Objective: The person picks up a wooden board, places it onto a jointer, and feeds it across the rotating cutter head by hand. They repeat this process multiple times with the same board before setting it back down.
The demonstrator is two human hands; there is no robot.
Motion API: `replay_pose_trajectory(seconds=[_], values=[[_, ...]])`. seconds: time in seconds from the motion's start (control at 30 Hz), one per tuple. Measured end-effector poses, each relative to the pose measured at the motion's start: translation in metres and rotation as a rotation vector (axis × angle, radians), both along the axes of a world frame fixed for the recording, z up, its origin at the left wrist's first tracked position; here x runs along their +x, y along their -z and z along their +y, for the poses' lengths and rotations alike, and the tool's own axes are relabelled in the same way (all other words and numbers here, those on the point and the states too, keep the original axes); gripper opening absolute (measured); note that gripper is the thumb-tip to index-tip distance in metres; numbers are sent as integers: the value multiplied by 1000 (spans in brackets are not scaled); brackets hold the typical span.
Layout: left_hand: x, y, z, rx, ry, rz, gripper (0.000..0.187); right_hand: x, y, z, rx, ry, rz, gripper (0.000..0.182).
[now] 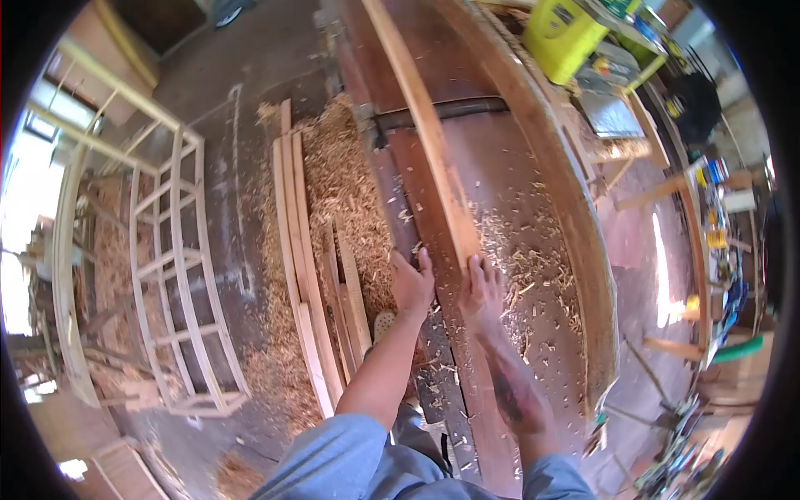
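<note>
A long, narrow wooden strip lies lengthwise on the reddish-brown workbench, its near end under my right hand. The fingers of that hand are bent over the strip's end and grip it. To the left, my left hand is at the bench's left edge, thumb and forefinger apart, with nothing seen between them. Its other fingers are partly hidden. Wood shavings are scattered over the bench top to the right of my right hand. A dark bar crosses the bench farther up, beneath the strip.
Several cut wooden strips lie among heaped shavings on the floor at left. A slatted wooden frame stands beyond them. A thick timber runs along the bench's right side. At upper right is a yellow-green container.
</note>
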State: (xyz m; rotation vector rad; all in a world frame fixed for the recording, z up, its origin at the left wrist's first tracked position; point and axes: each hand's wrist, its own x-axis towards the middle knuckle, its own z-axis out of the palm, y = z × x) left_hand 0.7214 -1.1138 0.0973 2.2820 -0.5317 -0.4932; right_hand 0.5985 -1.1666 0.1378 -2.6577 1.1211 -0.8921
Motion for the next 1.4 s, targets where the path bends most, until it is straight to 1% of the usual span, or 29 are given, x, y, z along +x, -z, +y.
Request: replay_pose_trajectory(seconds=[0.03,0.07,0.1,0.13,0.17,0.2,0.23,0.3,0.33,0.4,0.43,0.5,0.53,0.57,0.63,0.7,0.73,0.77,0.8,0.83,0.9,0.93,0.97,1.03,1.17,1.2,1.3,1.33,1.4], values=[[1,-1,-1,31,-8,28,62,4,0,-5,-7,46,-8,27],[-3,-7,-1,-10,-30,-63,61,9,0,-9,69,21,45,30],[-2,-10,-2,-19,21,-72,61,15,0,-12,147,-2,93,34],[0,-10,-1,-40,21,14,63,20,6,-17,144,48,80,34],[1,-8,2,-55,21,102,64,25,16,-22,117,6,158,39],[4,20,5,-122,40,47,69,31,20,-26,94,-38,238,44],[5,15,4,-125,87,43,69,38,16,-30,95,8,230,44],[4,-3,0,-64,52,175,76,52,-1,-39,85,-36,304,55],[2,-2,1,-9,51,126,81,57,-7,-43,87,1,300,55],[-2,-9,-1,59,54,85,82,65,-15,-51,23,-173,362,60],[-4,-11,-1,127,16,46,82,69,-14,-54,26,-156,361,60],[-4,-14,0,108,47,60,84,78,-11,-62,114,-312,391,63],[-2,-14,2,92,62,75,85,81,-11,-65,94,-306,432,64],[-1,-13,5,78,71,92,87,86,-7,-69,96,-309,429,64],[1,-2,7,75,70,61,86,98,-2,-78,86,-295,278,61],[2,10,8,69,49,29,86,110,4,-89,41,-309,276,59],[3,11,8,23,74,32,86,113,-2,-92,98,-301,244,59],[5,-3,5,-21,98,33,87,118,-2,-97,157,-295,211,59],[4,-18,5,-80,118,218,89,125,-2,-103,150,-292,238,64],[4,-14,5,-79,88,214,89,130,-4,-108,150,-323,237,64],[0,-5,4,-188,75,66,84,141,-9,-119,149,-324,233,68],[-1,-5,6,-118,50,81,84,149,-1,-126,136,-324,191,73],[-2,0,7,-116,14,81,84,155,0,-132,136,-359,194,73],[-1,9,8,-127,34,37,84,168,0,-145,140,-313,227,73],[2,-7,7,-102,30,184,82,188,-1,-172,145,-346,230,74],[-1,6,8,-178,10,118,81,192,-2,-178,146,-342,235,74],[-1,9,9,-172,31,90,81,208,6,-196,132,-338,262,75],[0,11,10,-143,35,164,82,213,6,-203,127,-340,227,75],[-3,16,10,-110,22,167,83,222,10,-212,138,-330,184,74]])
